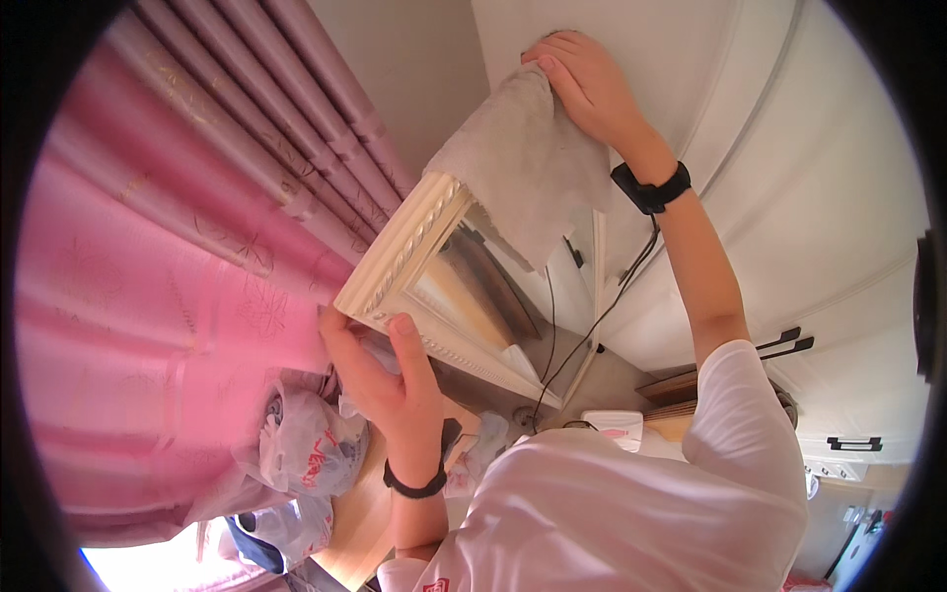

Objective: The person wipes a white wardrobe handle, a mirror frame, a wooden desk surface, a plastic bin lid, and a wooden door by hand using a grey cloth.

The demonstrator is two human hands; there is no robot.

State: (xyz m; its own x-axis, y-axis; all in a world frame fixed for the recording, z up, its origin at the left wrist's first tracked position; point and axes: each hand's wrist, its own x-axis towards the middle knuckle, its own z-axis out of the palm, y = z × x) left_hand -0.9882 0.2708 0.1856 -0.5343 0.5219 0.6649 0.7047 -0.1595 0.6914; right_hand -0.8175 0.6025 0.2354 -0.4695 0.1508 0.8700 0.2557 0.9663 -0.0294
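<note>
A framed mirror (pixel 395 247) with a cream, rope-carved border stands tilted in front of me. My left hand (pixel 395 385) grips its near left corner, thumb on the front of the frame and fingers around the outer side. Over the far part of the mirror drapes a grey cloth (pixel 523 158), covering the upper frame and some of the glass. My right hand (pixel 587 89) holds the cloth at its far end, fingers curled over the top; some fingertips are hidden. The uncovered glass reflects dark handles and brownish boards.
Pink curtains (pixel 178 266) hang close on the left. White cabinet doors (pixel 829 227) with black handles line the right. Plastic bags (pixel 311 444) lie by a wooden surface (pixel 360 513) at lower left. A black cable (pixel 592 326) runs down from my right wrist band (pixel 651 187).
</note>
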